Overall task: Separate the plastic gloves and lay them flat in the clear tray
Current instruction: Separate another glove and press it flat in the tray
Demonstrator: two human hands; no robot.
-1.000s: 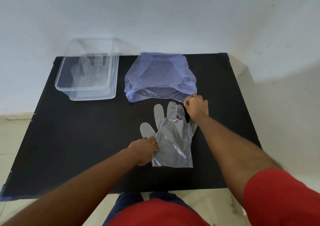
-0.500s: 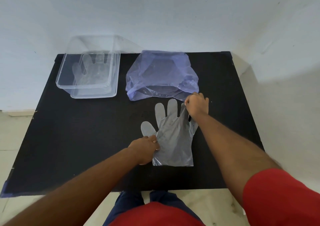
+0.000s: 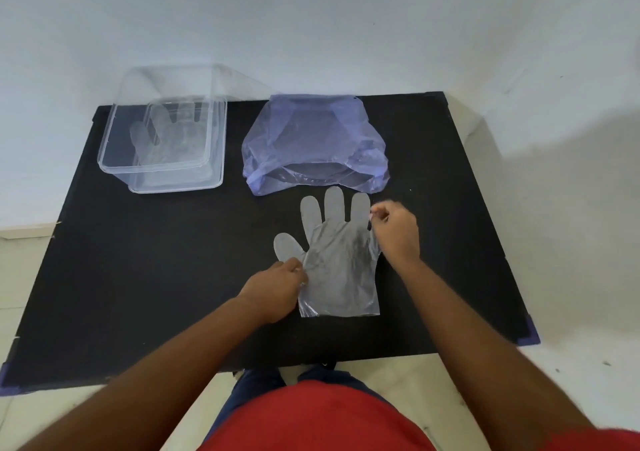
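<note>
1. I take the glove [image 3: 337, 263] as my landmark: it lies flat on the black table [image 3: 138, 277], fingers pointing toward the wall [image 3: 311, 28], cuff toward me.
2. My left hand [image 3: 277, 289] sits at the glove's left edge, just below the thumb, fingertips pinched together on the plastic there.
3. My right hand [image 3: 394, 230] is at the glove's upper right corner, beside the outermost finger, which it covers. Thumb and forefinger are pressed together; I take it they clamp the thin film, though the plastic between them is too faint for me to be sure.
4. Three glove fingers and the thumb show spread and flat; whether this is one glove or several stacked I cannot tell.
5. Just beyond the glove's fingertips lies a bluish bag [image 3: 313, 145], crumpled, its open mouth facing the glove and nearly touching the fingertips.
6. Well to the left of and beyond the glove stands the tray [image 3: 214, 159], clear, near the table's far left corner, touching or almost touching the wall.
7. Inside the tray another glove [image 3: 162, 142] lies flat on the bottom, fingers also toward the wall.
8. Below the glove's cuff the table is bare up to its near edge, where my red shirt [image 3: 318, 419] shows.
</note>
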